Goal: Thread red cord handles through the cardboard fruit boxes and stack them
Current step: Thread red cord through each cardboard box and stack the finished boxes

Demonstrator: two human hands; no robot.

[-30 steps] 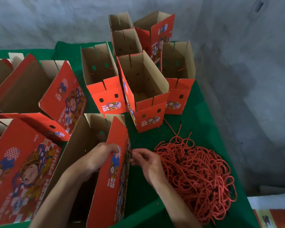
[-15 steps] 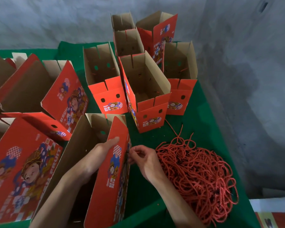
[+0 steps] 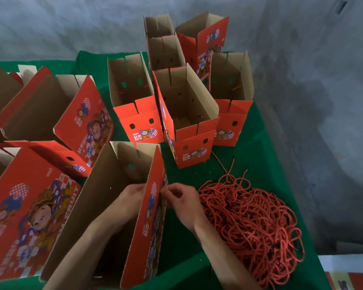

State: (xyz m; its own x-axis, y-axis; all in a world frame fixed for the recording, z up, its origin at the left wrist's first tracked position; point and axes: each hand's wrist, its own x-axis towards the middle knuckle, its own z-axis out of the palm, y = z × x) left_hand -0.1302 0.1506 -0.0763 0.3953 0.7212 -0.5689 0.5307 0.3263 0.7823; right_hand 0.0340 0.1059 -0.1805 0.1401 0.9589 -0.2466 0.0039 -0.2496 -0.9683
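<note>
An open red fruit box (image 3: 150, 225) stands in front of me with its brown inside showing. My left hand (image 3: 132, 194) reaches down inside it, against the right wall; its fingers are hidden behind that wall. My right hand (image 3: 181, 203) is outside the same wall, with fingertips pinched together at the wall's outer face. Whatever it pinches is too small to make out. A big tangled heap of red cord (image 3: 252, 222) lies just right of my right hand on the green cloth (image 3: 266, 155).
Several open boxes (image 3: 189, 130) stand clustered at the back centre, some with cord through their holes. More boxes (image 3: 29, 214) lean at the left. A grey wall rises behind, and grey floor lies beyond the cloth's right edge. A printed sheet (image 3: 348, 275) lies at the bottom right.
My left hand has slid from the top edge of the box's right wall down inside the box. My right hand has closed in against the wall's outer face.
</note>
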